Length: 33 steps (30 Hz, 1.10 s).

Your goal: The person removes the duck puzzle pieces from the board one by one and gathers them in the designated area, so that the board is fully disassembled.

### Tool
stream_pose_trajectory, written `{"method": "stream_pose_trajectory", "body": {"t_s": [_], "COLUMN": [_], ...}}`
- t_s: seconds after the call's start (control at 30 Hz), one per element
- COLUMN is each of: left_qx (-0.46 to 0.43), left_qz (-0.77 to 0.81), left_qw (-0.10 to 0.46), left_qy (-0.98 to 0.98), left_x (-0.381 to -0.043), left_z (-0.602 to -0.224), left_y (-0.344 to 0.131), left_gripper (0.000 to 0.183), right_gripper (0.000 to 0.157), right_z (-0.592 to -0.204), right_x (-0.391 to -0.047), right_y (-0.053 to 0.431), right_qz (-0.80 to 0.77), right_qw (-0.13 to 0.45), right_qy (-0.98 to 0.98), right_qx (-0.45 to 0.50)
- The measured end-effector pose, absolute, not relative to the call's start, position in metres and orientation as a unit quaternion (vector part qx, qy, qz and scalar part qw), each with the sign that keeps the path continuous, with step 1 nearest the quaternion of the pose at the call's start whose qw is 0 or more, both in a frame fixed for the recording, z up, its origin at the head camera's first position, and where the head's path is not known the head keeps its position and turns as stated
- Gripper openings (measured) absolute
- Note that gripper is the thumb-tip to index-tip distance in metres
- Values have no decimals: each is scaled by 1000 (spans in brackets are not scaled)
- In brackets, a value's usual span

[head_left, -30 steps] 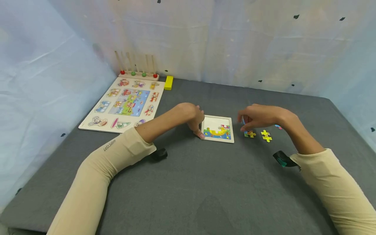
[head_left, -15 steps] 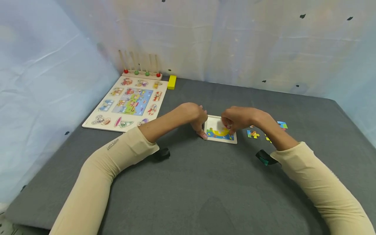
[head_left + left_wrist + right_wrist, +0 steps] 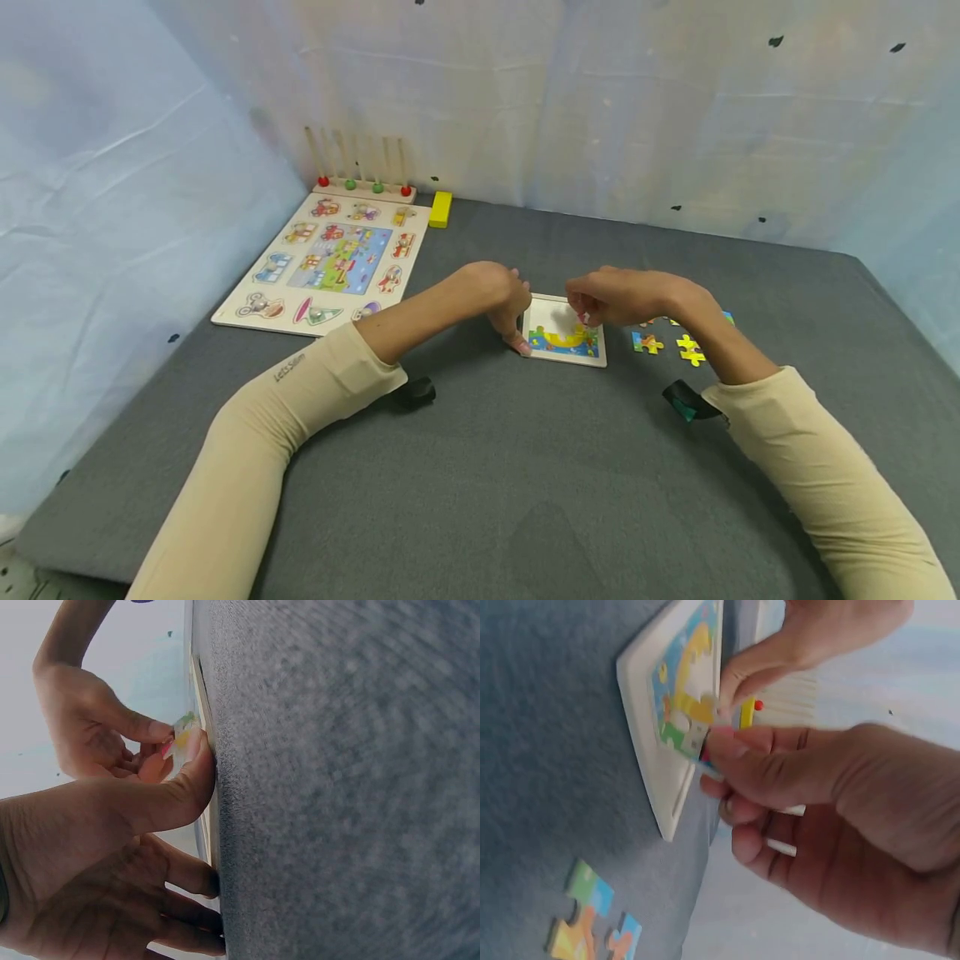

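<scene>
Toward the back middle of the table lies a small square jigsaw tray [image 3: 564, 359], its front part filled with joined pieces in yellow, blue and green. My left hand [image 3: 506, 302] grips the tray's left side, thumb at the near corner and fingers reaching to the far side. Over the tray's right half, my right hand [image 3: 611, 296] pinches a jigsaw piece [image 3: 180, 740] between thumb and fingertips. The fingers cover much of that piece; green, yellow and pink show on it. In the right wrist view, the joined pieces [image 3: 694, 656] appear beyond the right thumb.
Loose jigsaw pieces [image 3: 647, 342] lie right of the tray, some partly behind the right wrist. At the back left are a large picture-puzzle board [image 3: 247, 312], a peg stand [image 3: 363, 192] with red and green beads, and a yellow block [image 3: 440, 210].
My right hand has come left from the loose pieces to over the tray, carrying a jigsaw piece, and has since risen slightly. The left hand keeps its hold on the tray.
</scene>
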<state>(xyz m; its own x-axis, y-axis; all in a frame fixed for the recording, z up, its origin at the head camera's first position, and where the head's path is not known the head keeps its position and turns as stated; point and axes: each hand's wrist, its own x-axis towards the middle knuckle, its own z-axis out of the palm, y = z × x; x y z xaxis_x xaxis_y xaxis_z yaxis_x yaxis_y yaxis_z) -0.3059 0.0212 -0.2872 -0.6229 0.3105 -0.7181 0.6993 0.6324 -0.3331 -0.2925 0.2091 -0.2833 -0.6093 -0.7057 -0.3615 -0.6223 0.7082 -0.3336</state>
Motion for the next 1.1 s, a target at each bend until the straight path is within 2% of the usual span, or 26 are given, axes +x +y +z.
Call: {"method": "stream_pose_trajectory", "body": {"t_s": [0.33, 0.7, 1.1], "left_qx": [305, 312, 306], "left_qz": [-307, -304, -303], "left_qw": [312, 311, 313], "left_qy": [846, 845, 847], "left_x": [-306, -307, -308], "left_z": [-287, -287, -287], "left_y": [22, 19, 19], "left_gripper": [109, 109, 112], "right_gripper": [11, 10, 18], "right_z": [-271, -293, -297], "right_x": [-287, -291, -298], "right_y": [234, 224, 224], "right_qz": [-125, -134, -146], "right_qw": [193, 190, 164], "right_qy": [896, 884, 879], "right_qx": [-380, -404, -423]}}
